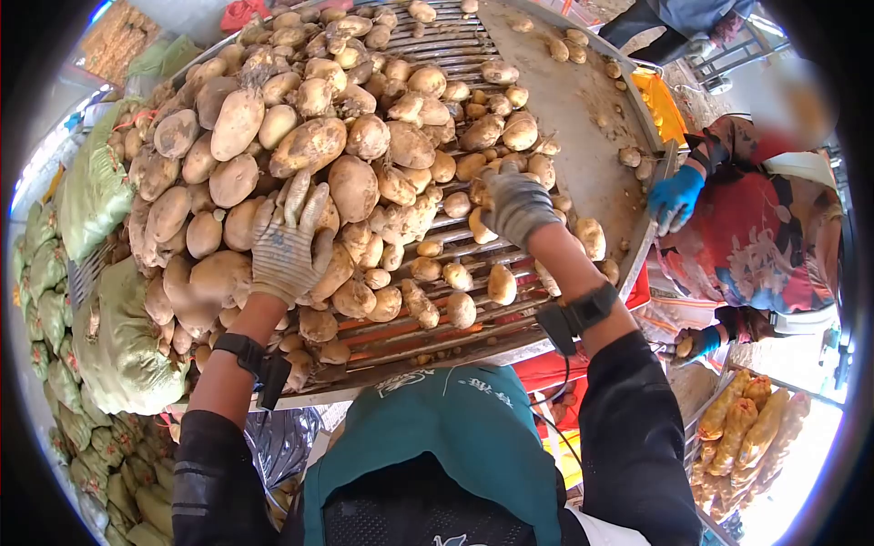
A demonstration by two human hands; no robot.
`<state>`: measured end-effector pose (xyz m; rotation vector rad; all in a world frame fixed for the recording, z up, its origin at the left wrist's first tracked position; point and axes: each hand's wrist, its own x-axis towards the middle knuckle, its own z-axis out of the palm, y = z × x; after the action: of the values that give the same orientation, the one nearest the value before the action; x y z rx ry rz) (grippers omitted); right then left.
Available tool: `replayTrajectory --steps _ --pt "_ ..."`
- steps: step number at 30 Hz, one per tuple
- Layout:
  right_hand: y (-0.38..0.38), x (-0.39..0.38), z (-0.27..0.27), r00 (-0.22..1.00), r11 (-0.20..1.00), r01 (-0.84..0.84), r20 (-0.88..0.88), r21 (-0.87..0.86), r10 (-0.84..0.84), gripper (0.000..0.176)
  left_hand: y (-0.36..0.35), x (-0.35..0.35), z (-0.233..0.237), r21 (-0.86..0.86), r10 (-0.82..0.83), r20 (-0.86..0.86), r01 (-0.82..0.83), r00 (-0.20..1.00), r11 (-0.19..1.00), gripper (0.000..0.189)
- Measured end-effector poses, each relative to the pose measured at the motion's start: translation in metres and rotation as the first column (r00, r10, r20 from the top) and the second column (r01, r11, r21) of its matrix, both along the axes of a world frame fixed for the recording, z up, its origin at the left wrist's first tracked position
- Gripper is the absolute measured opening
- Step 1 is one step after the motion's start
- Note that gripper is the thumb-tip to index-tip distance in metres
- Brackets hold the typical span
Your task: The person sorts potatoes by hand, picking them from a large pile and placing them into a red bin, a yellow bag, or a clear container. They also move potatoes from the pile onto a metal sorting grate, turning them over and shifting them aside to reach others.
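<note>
A big heap of soil-dusted potatoes [309, 146] covers the left and middle of a slatted metal rack [437, 45]. My left hand [289, 250], in a pale, dirty knitted glove, lies flat on the heap with its fingers stretched out, touching potatoes. Farther right, my right hand [519, 207] wears a similar grey glove. Its fingers curl down among smaller potatoes beside the slats, and whatever is under them is hidden. Loose potatoes such as one pale potato [502, 285] lie on the bars below it.
A flat metal sheet [583, 118] with some potatoes adjoins the rack. At right stands a person with a blue-gloved hand [674, 197] at its edge; a lower glove [699, 343] holds a potato. Green sacks [127, 341] line the left; filled yellow net bags [742, 428] stand lower right.
</note>
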<state>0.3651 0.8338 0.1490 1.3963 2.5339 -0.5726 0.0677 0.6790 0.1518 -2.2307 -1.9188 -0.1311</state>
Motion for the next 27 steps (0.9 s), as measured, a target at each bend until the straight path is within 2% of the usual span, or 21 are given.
replayTrajectory --steps 1,3,4,7,9,10,11,13,14,15,17,18,22,23,25,27 --pt "0.003 -0.011 -0.015 1.000 1.000 0.000 -0.001 -0.003 0.000 0.040 0.001 0.001 0.000 -0.008 0.020 -0.014 -0.020 1.000 1.000 0.063" --pt "0.009 -0.030 -0.061 0.998 0.975 0.004 0.067 0.224 -0.020 0.055 -0.001 0.003 -0.002 -0.012 0.039 -0.039 -0.040 0.998 0.999 0.064" --pt "0.016 -0.036 -0.063 0.997 0.975 0.000 0.069 0.221 -0.016 0.055 -0.001 0.003 -0.003 0.000 0.035 -0.041 -0.035 0.999 0.999 0.064" --pt "0.021 -0.044 -0.069 0.994 0.974 0.043 0.088 0.223 -0.064 0.045 0.000 -0.001 -0.004 0.016 0.013 -0.037 -0.013 0.999 1.000 0.065" --pt "0.016 -0.036 -0.070 0.989 0.960 -0.086 0.140 0.266 0.050 0.035 0.000 0.001 -0.004 0.019 0.024 -0.020 -0.024 1.000 1.000 0.064" --pt "0.009 -0.033 -0.069 0.969 0.938 -0.156 0.230 0.310 0.086 0.028 0.000 0.001 -0.004 0.024 0.024 -0.024 -0.023 0.999 0.999 0.063" --pt "0.011 -0.027 -0.084 0.969 0.939 -0.159 0.232 0.303 0.089 0.028 -0.001 0.000 -0.005 0.017 0.026 -0.022 -0.025 0.999 1.000 0.063" --pt "0.009 -0.018 -0.092 0.985 0.897 -0.154 0.135 0.415 0.107 0.029 0.000 0.001 -0.004 0.034 0.002 -0.018 -0.001 1.000 0.999 0.062" --pt "0.007 -0.004 -0.094 0.945 0.858 -0.315 0.218 0.405 0.244 0.026 0.000 0.001 -0.005 0.031 0.015 -0.034 -0.014 0.999 0.999 0.062" --pt "0.006 0.001 -0.096 0.949 0.864 -0.303 0.215 0.403 0.232 0.026 0.000 0.001 -0.005 0.028 0.002 -0.036 -0.001 0.999 1.000 0.062" --pt "0.007 0.013 -0.098 0.924 0.892 -0.374 0.184 0.255 0.335 0.023 0.000 0.002 -0.004 0.063 0.003 -0.027 -0.001 1.000 0.998 0.061" --pt "0.006 0.018 -0.097 0.926 0.893 -0.369 0.187 0.257 0.329 0.023 0.001 0.002 -0.003 0.066 -0.003 -0.025 0.005 1.000 0.998 0.061" --pt "-0.003 0.024 -0.091 0.850 0.711 -0.517 0.189 0.476 0.491 0.023 -0.002 0.000 -0.007 0.071 -0.004 -0.023 0.006 1.000 0.997 0.062" --pt "-0.004 0.017 -0.090 0.855 0.714 -0.509 0.190 0.481 0.482 0.023 -0.001 -0.002 -0.009 0.068 0.000 -0.028 0.002 1.000 0.998 0.063" --pt "-0.002 -0.002 -0.088 0.814 0.798 -0.542 0.397 0.261 0.424 0.020 0.000 0.001 -0.005 0.078 -0.003 -0.038 0.006 0.999 0.997 0.062" --pt "0.000 -0.006 -0.081 0.857 0.820 -0.484 0.354 0.305 0.374 0.013 0.000 0.002 -0.004 0.082 0.001 -0.043 0.002 0.999 0.997 0.061"
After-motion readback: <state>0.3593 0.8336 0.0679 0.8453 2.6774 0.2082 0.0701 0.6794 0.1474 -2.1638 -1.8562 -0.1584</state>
